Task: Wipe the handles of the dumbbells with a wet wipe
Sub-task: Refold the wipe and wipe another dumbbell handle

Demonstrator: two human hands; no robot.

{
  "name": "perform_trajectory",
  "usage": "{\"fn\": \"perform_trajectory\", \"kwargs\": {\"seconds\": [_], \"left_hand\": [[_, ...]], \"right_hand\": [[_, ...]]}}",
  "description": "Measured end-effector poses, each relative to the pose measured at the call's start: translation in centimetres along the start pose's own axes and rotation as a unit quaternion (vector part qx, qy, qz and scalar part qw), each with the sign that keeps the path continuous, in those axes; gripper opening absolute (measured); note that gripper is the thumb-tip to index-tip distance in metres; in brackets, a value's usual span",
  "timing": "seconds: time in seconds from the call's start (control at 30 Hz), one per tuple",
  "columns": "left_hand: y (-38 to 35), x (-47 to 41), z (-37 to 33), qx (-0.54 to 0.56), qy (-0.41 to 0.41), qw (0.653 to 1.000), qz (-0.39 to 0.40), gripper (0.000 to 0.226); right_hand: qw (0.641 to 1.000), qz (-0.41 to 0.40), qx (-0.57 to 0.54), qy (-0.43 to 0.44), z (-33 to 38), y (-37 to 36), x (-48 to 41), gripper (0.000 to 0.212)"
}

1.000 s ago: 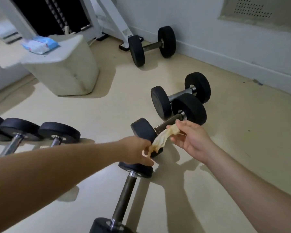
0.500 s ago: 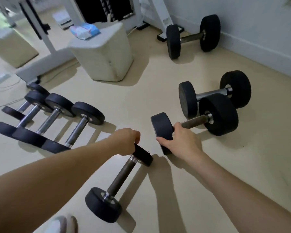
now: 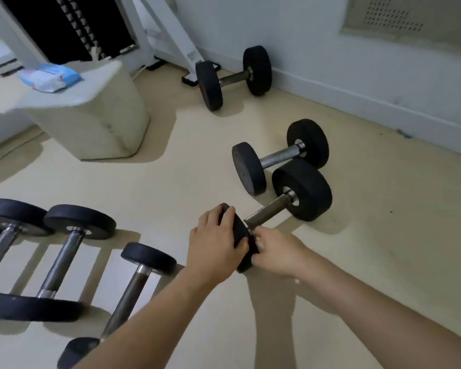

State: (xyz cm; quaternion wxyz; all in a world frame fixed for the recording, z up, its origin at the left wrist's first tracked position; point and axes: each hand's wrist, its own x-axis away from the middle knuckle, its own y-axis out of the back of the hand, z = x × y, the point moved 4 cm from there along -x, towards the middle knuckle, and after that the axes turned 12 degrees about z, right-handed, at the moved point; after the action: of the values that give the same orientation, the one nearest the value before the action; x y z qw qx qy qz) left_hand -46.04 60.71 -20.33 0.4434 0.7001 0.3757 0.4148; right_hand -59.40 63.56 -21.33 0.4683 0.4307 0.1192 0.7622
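Observation:
A black-headed dumbbell (image 3: 270, 211) with a dark metal handle lies on the floor at centre. My left hand (image 3: 217, 245) grips the outer face of its near head, fingers curled over the top edge. My right hand (image 3: 278, 253) is curled against the inner side of that same head, right where the handle begins. No wet wipe shows in either hand. Just behind lies a second dumbbell (image 3: 280, 155) with a shiny handle. A third dumbbell (image 3: 234, 75) rests by the wall.
A smaller dumbbell (image 3: 129, 295) and a row of dumbbells (image 3: 61, 262) lie on the floor at left. A blue wet wipe pack (image 3: 48, 77) sits on a white block (image 3: 96, 129). A white machine frame (image 3: 171, 30) stands behind. The wall runs along the right.
My left hand left the small dumbbell's head and now grips the near head of the centre dumbbell. My right hand shifted to that head's inner side. The wipe seen a second ago is out of sight.

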Motion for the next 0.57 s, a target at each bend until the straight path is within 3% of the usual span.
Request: {"fn": "perform_trajectory", "kwargs": {"seconds": [0.1, 0.2, 0.3, 0.4, 0.5, 0.57], "left_hand": [[1.0, 0.0, -0.5, 0.051, -0.021, 0.998, -0.024, 0.042], [1.2, -0.7, 0.0, 0.116, -0.025, 0.993, -0.009, 0.023], [0.1, -0.9, -1.1, 0.130, -0.048, 0.988, 0.061, 0.040], [-1.0, -0.2, -3.3, 0.060, -0.078, 0.993, 0.067, 0.035], [-1.2, 0.4, -4.5, 0.022, -0.111, 0.992, 0.055, 0.037], [-1.6, 0.8, -5.0, 0.043, -0.114, 0.989, 0.079, 0.052]], "right_hand": [[0.965, -0.104, -0.242, -0.017, -2.2, 3.7, 1.6, 0.034], [0.940, -0.176, -0.293, 0.017, -3.5, 4.6, 2.8, 0.045], [0.892, -0.187, -0.412, 0.014, -5.3, 3.9, 3.3, 0.053], [0.845, -0.183, -0.503, 0.010, -6.2, 3.5, 3.1, 0.043], [0.843, -0.161, -0.513, 0.005, -5.8, 3.0, 3.0, 0.033], [0.843, -0.160, -0.514, 0.006, -5.8, 2.8, 2.9, 0.032]]}}
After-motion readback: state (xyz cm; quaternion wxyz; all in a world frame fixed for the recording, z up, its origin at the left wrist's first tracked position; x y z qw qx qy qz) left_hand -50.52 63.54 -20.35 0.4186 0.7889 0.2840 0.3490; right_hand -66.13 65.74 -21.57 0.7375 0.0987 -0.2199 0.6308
